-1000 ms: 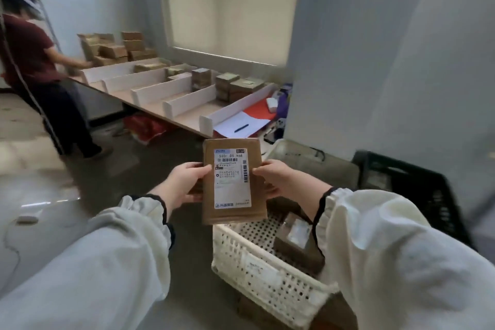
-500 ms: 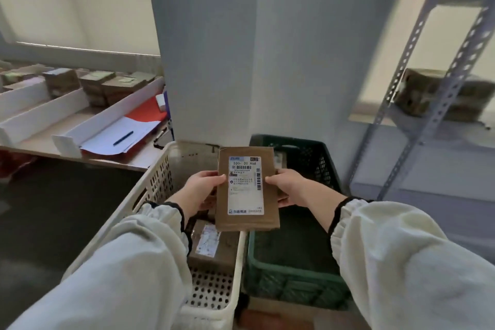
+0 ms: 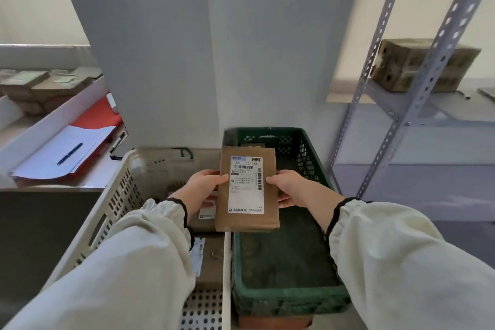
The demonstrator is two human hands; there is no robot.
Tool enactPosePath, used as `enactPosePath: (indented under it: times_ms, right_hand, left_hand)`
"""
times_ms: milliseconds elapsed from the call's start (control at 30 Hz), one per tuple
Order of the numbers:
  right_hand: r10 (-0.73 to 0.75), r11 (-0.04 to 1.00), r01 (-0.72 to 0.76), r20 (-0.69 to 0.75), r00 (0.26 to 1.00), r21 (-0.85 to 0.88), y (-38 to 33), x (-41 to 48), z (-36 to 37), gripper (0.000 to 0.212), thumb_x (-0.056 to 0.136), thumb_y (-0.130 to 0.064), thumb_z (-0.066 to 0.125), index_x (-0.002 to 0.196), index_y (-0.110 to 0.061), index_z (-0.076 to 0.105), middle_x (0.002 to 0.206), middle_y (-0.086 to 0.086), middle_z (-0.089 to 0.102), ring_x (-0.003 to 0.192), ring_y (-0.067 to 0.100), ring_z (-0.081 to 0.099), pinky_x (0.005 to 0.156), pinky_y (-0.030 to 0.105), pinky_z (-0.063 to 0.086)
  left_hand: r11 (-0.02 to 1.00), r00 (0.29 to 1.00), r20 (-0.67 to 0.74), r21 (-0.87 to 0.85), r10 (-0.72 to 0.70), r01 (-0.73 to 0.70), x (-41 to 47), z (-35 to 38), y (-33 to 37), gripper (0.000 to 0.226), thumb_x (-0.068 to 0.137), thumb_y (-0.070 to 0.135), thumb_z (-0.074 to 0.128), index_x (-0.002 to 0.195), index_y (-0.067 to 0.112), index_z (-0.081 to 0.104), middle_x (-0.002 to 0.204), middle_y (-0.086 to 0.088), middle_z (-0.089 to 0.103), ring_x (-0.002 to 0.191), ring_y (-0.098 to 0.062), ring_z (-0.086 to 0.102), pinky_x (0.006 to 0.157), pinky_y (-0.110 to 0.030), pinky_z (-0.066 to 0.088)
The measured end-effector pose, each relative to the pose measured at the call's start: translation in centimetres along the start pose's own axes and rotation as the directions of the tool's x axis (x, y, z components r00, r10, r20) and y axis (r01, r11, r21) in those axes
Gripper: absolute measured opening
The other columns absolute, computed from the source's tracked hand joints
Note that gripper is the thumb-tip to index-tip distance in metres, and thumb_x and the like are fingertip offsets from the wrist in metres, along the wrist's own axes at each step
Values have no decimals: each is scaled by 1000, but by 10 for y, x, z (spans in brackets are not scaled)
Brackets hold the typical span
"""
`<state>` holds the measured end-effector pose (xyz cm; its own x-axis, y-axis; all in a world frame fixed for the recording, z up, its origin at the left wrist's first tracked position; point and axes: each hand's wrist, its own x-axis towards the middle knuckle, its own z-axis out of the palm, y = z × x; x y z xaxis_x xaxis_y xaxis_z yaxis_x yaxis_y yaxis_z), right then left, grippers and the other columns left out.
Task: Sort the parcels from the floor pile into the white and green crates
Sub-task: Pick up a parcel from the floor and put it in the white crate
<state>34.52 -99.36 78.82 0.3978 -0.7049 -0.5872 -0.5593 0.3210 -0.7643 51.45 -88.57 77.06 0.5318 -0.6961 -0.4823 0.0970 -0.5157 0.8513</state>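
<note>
A flat brown cardboard parcel (image 3: 247, 190) with a white shipping label faces me, held upright above the seam between two crates. My left hand (image 3: 201, 186) grips its left edge and my right hand (image 3: 288, 187) grips its right edge. The white perforated crate (image 3: 117, 203) stands at the left, with brown labelled parcels (image 3: 211, 257) lying inside, partly hidden by my left sleeve. Beside it on the right stands the green crate (image 3: 308, 158); its dark floor shows no parcels.
A grey pillar (image 3: 214, 48) rises right behind the crates. A metal rack (image 3: 417, 94) with a taped box (image 3: 420, 64) stands at the right. At the left a table carries papers with a pen (image 3: 69, 153), a red folder and stacked parcels (image 3: 40, 86).
My view has swung right from the table and another person to the two crates. The parcel has stayed in both hands and now hangs over the crates' shared edge.
</note>
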Motion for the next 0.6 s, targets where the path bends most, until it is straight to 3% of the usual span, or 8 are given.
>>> enactPosePath:
  times_ms: [100,233,300,400,500,600]
  right_hand:
    - [-4,1000,4,-6,1000,-17,-15,12,2,41,95,-20,54,135,-17,42,118,10,58,106,30,60,92,46,52]
    - [6,999,-5,12,1000,-37,-35,30,25,39,95,-20,53,132,-15,43,115,12,57,105,31,59,92,45,52]
    - [11,1000,-10,28,1000,-30,-41,40,47,39,95,-20,53,133,-13,42,113,12,56,107,32,59,93,46,51]
    - [30,998,-25,83,996,-64,-46,59,92,39,96,-21,50,133,-10,43,106,11,58,98,29,61,89,43,53]
    - [75,991,-57,155,985,-122,-41,77,149,33,97,-20,48,126,-5,45,85,8,56,81,25,59,76,37,51]
    - [148,983,-118,232,961,-140,-24,99,210,32,95,-18,47,125,-5,47,85,9,58,77,25,60,76,37,53]
  left_hand:
    - [1000,1000,11,12,12,-13,15,-7,8,24,89,29,63,111,26,54,105,-4,66,100,-28,61,97,-48,47]
    - [1000,1000,6,-10,12,-12,34,-34,8,37,88,30,64,123,23,54,106,-4,66,98,-28,61,91,-44,49]
    - [1000,1000,-20,-29,6,-7,41,-51,2,47,88,31,65,130,21,49,109,-4,64,97,-27,61,87,-42,50]
    - [997,993,-107,-68,-49,42,52,-87,-22,57,85,34,68,134,16,46,117,-8,62,103,-30,61,93,-48,50]
    - [988,969,-204,-92,-137,120,59,-124,-58,46,86,36,67,122,11,54,108,-8,63,94,-27,62,85,-42,53]
    - [977,937,-280,-87,-210,194,67,-157,-100,32,89,37,62,112,16,55,99,-2,57,88,-21,54,74,-35,45]
